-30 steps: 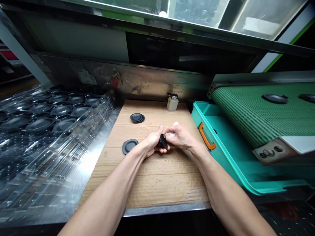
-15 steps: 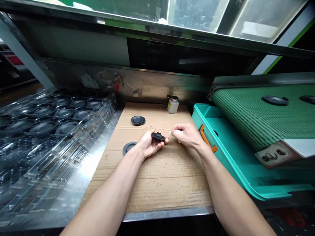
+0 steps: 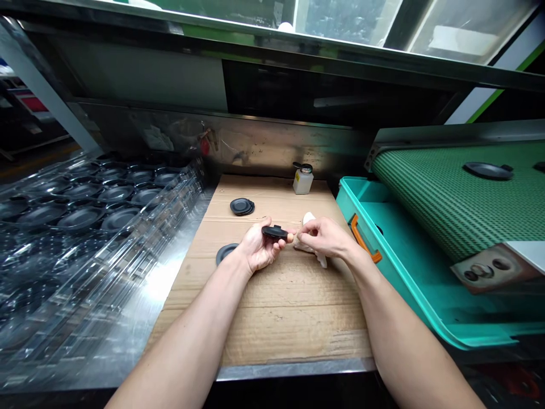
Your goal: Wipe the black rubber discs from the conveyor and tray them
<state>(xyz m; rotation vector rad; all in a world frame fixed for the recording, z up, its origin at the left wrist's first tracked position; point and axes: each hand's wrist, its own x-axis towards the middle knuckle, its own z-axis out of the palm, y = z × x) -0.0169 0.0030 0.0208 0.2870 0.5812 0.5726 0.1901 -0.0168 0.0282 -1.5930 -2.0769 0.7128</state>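
My left hand [image 3: 258,247] is closed around a black round plastic part [image 3: 275,232], seen nearly edge-on with a small tab on top. Close to its right, my right hand [image 3: 326,236] pinches a white cloth [image 3: 309,217], part of which hangs below the fingers. The two hands are just apart over a cardboard sheet [image 3: 293,318]. Beyond the left hand lies a small overlapping pile of black round parts [image 3: 242,206]. Another black disc [image 3: 225,251] is partly hidden by my left wrist.
Clear plastic trays [image 3: 140,227] holding several black parts are at left. A white pump bottle [image 3: 303,180] stands at the back. On the right are a teal bin [image 3: 409,295] with an orange handle and a green conveyor belt [image 3: 447,165] carrying black parts.
The white cloth now shows more, spreading above and below my right fingers. My left hand still grips the black part, tilted slightly flatter. The view has shifted slightly.
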